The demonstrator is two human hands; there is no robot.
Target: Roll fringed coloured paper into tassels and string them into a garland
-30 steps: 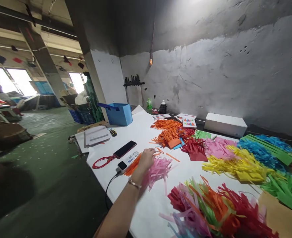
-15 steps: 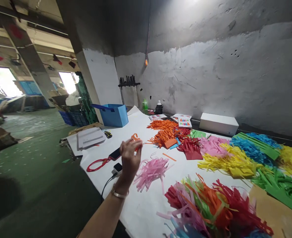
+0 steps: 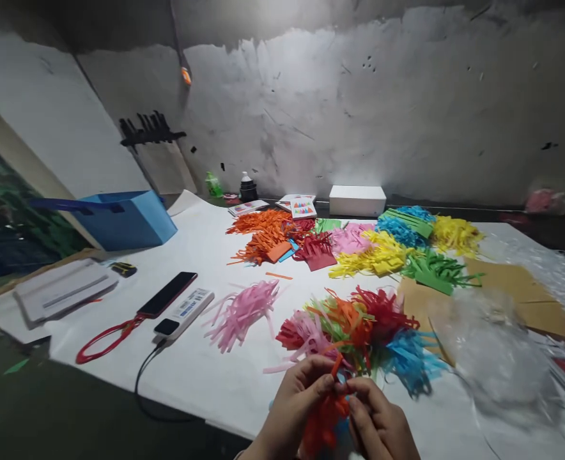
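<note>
Near the bottom centre of the head view, my left hand [image 3: 294,409] is closed around an orange paper tassel [image 3: 321,425], whose fringe hangs below the fingers. A short orange strip end sticks up at its top. My right hand [image 3: 381,418] meets the left at the tassel's top, thumb and fingers pinched together on it; the exact grip is partly hidden. Just beyond both hands lies a mixed heap of fringed tassels [image 3: 347,316] in red, pink, green and orange, with a blue tassel [image 3: 410,361] at its right. A pink tassel [image 3: 247,313] lies apart to the left.
Orange fringes [image 3: 263,246], yellow fringes [image 3: 376,255] and other colours line the table's back. At left are a phone [image 3: 170,294], a white power bank [image 3: 186,313] with a cable, papers [image 3: 64,291] and a blue box [image 3: 124,220]. Clear plastic bags [image 3: 498,358] lie right.
The view has swung right. My left hand, earlier stretched out over the table with orange paper, is now drawn back near me. My right hand has come into view beside it.
</note>
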